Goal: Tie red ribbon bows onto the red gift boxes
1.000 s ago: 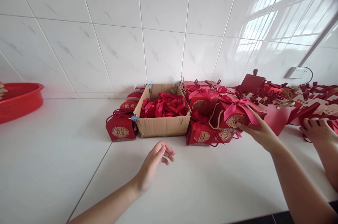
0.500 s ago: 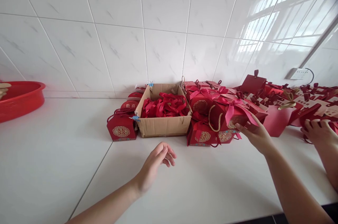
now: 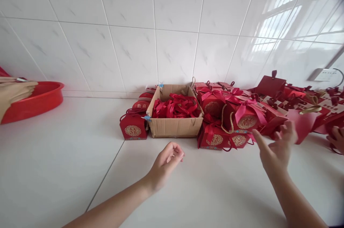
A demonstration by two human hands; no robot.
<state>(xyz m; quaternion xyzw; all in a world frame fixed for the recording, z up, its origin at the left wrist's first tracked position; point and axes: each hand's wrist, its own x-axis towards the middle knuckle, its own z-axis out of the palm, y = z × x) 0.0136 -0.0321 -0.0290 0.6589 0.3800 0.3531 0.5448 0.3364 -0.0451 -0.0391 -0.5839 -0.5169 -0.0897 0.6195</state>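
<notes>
My left hand [image 3: 168,163] hovers over the white counter in front of the cardboard box [image 3: 176,127], its fingers curled in loosely with nothing seen in them. Red ribbons [image 3: 174,106] fill that box. My right hand [image 3: 278,149] is open, palm turned up and fingers spread, just right of the stacked red gift boxes. Nearest to it is the upper gift box [image 3: 247,122], with a pink ribbon bow, a gold round emblem and a rope handle. Below it lie more red gift boxes [image 3: 215,140] with dark red cords.
Another red gift box [image 3: 133,127] stands left of the cardboard box. Many red bags and boxes [image 3: 303,124] crowd the right side, where another person's hand [image 3: 337,138] shows. A red basin [image 3: 48,97] with beige material is at far left. Behind is a tiled wall [image 3: 129,52].
My right hand has left the upper gift box and opened beside it. The fingers of my left hand have curled in more. The view has turned slightly left.
</notes>
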